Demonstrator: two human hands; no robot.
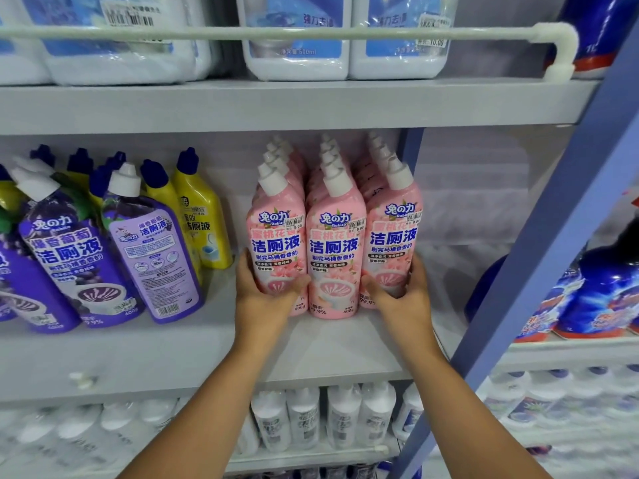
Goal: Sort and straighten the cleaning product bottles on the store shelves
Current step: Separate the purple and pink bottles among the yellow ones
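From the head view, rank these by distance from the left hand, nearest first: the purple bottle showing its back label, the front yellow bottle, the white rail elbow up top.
From the left hand:
1. Purple back-label bottle, just to its left.
2. Front yellow bottle, up-left, further back.
3. White rail elbow, top right.

Pink toilet-cleaner bottles (334,243): white angled caps, three tight rows running back, upright on middle shelf (173,350), labels forward, front bottles touching. Purple toilet-cleaner bottles (72,257) at left: tilted, one turned back-label out. Yellow bottles (204,219) behind them, dark blue caps, leaning.
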